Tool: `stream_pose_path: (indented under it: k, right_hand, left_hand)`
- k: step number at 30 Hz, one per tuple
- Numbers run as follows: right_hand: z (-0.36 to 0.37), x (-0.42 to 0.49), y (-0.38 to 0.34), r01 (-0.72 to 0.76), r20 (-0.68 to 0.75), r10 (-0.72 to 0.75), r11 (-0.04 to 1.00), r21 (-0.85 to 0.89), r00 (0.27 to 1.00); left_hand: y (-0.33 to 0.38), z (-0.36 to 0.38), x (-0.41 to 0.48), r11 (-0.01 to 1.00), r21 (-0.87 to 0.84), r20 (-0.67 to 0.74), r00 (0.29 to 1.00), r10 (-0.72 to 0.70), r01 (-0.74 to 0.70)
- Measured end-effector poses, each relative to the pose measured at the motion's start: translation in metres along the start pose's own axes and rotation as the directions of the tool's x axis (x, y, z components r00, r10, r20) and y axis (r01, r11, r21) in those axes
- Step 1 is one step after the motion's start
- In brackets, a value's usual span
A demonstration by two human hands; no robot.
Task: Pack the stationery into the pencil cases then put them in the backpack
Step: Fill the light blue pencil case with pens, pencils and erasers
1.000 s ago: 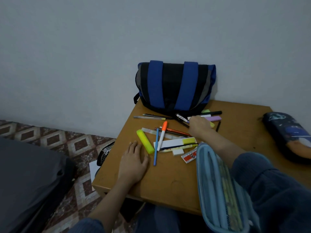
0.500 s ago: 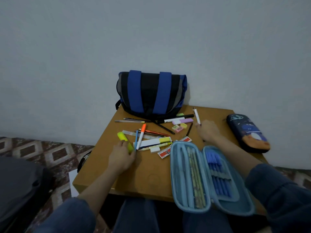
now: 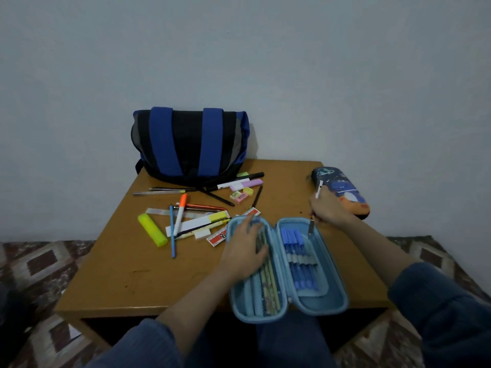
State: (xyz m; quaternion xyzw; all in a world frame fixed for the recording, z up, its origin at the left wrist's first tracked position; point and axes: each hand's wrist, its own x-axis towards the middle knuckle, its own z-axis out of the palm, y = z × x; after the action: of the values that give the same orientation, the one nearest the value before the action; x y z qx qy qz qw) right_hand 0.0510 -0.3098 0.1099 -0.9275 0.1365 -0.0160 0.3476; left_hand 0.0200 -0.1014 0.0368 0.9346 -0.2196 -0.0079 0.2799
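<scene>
A light blue pencil case (image 3: 321, 304) lies open at the table's front edge, with pencils in its left half and several blue pens in its right. My left hand (image 3: 245, 251) rests flat on the left half. My right hand (image 3: 328, 211) grips a white pen (image 3: 318, 189), its lower tip over the case's right half. A closed dark blue pencil case (image 3: 342, 189) lies at the far right. The blue and black backpack (image 3: 190, 144) leans on the wall. Loose stationery lies between: a yellow highlighter (image 3: 152, 229), an orange marker (image 3: 180, 212), a purple highlighter (image 3: 245, 185).
The wooden table (image 3: 132, 277) is small, with patterned floor tiles (image 3: 39, 264) on both sides. Erasers (image 3: 240, 196), a ruler (image 3: 170, 212) and a red-white box (image 3: 216, 239) lie among the pens. The wall stands just behind the backpack.
My left hand left the yellow highlighter and moved right onto the open case. My right hand carried the white pen toward the case's right half.
</scene>
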Motion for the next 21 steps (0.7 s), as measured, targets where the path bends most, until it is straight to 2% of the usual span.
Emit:
stream_pose_path:
  k: [3,7,11,14,19,21]
  right_hand:
    - [0.0,0.004,0.016,-0.011,-0.004,0.011,1.0,0.028,1.0]
    - [0.006,0.005,0.025,-0.018,-0.018,0.018,1.0,-0.016,1.0]
    - [0.012,0.01,0.028,-0.109,0.084,0.106,0.994,0.026,0.991]
    - [0.013,0.014,0.028,-0.118,0.119,0.116,0.993,0.007,0.986]
    - [0.017,0.019,0.029,-0.068,0.096,0.062,0.996,0.064,0.993]
    - [0.02,0.018,0.03,-0.001,0.067,-0.003,0.998,0.057,0.998]
  left_hand:
    - [0.003,0.021,-0.004,0.999,0.013,0.193,0.981,0.03,-0.033]
    - [-0.003,0.033,-0.011,0.996,0.058,0.192,0.98,0.059,-0.072]
    - [-0.003,0.035,-0.011,0.994,0.074,0.193,0.979,0.061,-0.077]
    - [-0.004,0.036,-0.012,0.995,0.074,0.183,0.981,0.058,-0.073]
    - [-0.001,0.034,-0.013,0.993,0.085,0.201,0.978,0.061,-0.08]
    - [0.0,0.033,-0.013,0.992,0.084,0.212,0.975,0.07,-0.09]
